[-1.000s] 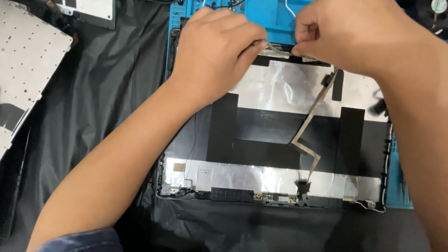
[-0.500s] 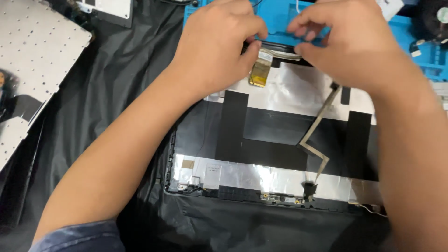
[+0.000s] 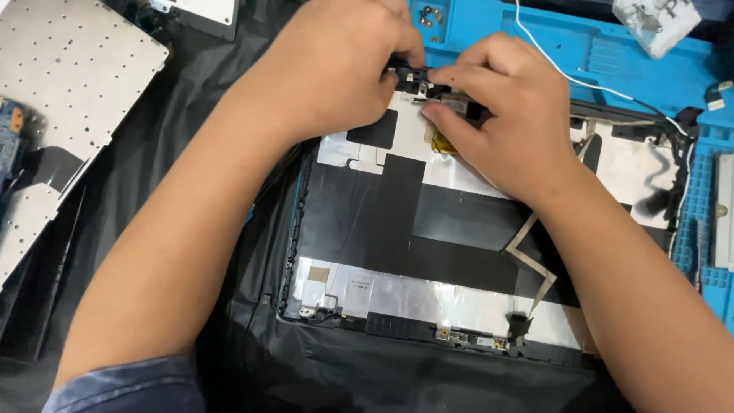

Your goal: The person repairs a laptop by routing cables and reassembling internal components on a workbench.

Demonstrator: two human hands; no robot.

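A laptop lid back panel [image 3: 428,229], silver foil crossed by black tape strips, lies on a black plastic sheet. Both hands meet at its far edge. My left hand [image 3: 344,65] pinches a small black hinge part [image 3: 405,73] at the panel's top rim. My right hand [image 3: 497,115] grips the same hinge part and a cable connector beside it, with a yellow tape tab [image 3: 443,144] showing under its fingers. A flat tan ribbon cable [image 3: 535,260] zigzags down the panel to a connector on the near edge.
A blue repair mat [image 3: 581,53] lies beyond the panel, with small screws [image 3: 430,15] and a white wire [image 3: 558,69] on it. A perforated white keyboard plate [image 3: 69,76] rests at the left. A white packet [image 3: 661,23] sits at the top right.
The view has shifted so the panel sits further right and lower. Both hands stay at the panel's top edge, now closer together on the hinge part; the yellow tab is partly covered.
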